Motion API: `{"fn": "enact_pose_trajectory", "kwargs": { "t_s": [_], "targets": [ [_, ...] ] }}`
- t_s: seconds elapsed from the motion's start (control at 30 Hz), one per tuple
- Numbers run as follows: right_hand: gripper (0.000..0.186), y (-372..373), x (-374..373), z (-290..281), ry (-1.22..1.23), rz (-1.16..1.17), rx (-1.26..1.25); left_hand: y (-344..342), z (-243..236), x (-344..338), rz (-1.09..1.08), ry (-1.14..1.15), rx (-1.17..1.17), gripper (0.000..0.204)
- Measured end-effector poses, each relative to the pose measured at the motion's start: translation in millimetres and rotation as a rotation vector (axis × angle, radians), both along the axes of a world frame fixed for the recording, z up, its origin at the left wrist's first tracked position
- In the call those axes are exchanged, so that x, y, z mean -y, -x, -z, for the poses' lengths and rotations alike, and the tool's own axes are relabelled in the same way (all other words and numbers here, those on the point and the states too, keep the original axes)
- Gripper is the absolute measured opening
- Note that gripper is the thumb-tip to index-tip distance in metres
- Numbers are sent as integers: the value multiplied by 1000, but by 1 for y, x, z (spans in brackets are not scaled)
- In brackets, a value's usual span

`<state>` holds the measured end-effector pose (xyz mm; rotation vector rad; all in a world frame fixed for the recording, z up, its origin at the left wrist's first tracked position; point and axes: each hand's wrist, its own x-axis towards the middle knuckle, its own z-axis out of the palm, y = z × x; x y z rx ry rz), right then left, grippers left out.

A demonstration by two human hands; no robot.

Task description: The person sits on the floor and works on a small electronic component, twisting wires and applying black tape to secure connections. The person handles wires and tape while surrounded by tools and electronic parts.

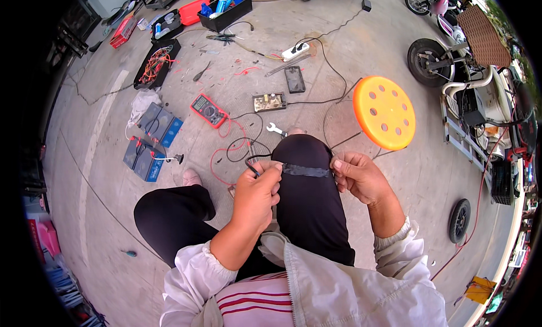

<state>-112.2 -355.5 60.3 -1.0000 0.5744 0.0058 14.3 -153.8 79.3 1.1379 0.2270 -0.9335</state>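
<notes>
Above my right knee, a short strip of black tape (pixel 307 170) is stretched between both hands. My left hand (pixel 261 192) is closed, pinching the strip's left end between thumb and fingers. A black cable (pixel 250 159) also passes by those fingers, and its end is partly hidden there. With thumb and forefinger, my right hand (pixel 359 176) grips the strip's other end. Beyond the knee an open-end wrench (pixel 276 129) lies on the floor. An opened charger case with its circuit board showing (pixel 269 102) and its dark cover (pixel 294 79) are farther off.
A red multimeter (pixel 209 110) with trailing leads and blue batteries (pixel 144 158) lie to the left. An orange round stool (pixel 384 113) stands right. Farther back are a white power strip (pixel 295 52), a tray of wires (pixel 157 64) and a scooter (pixel 451 61). A loose wheel (pixel 459 220) lies right.
</notes>
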Motion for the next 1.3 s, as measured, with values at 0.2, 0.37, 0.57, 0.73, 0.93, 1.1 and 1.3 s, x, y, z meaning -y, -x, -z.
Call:
{"fn": "enact_pose_trajectory", "kwargs": {
  "t_s": [0.2, 0.37, 0.57, 0.73, 0.93, 1.1, 1.3],
  "targets": [
    [14, 3, -31, -29, 148, 226, 195, -1, -1, -2, -6, 21, -20, 6],
    [12, 7, -37, -31, 174, 272, 120, -1, -1, -3, 0, 39, -27, 8],
    [12, 6, -37, -27, 131, 251, 70, -8, 5, -10, 27, 84, -117, 10],
    [13, 5, -36, -25, 98, 242, 49, -21, 14, -17, 59, 139, -251, 13],
    [15, 7, -30, -21, -92, 246, 50, -13, 15, -20, 81, 206, -140, 12],
    [18, 9, -28, -15, -212, 255, 59, -6, 13, -12, 39, 161, -73, 14],
    [16, 12, -24, -6, -391, 280, 64, -7, 13, -8, 79, 98, -31, 17]
  ]
}}
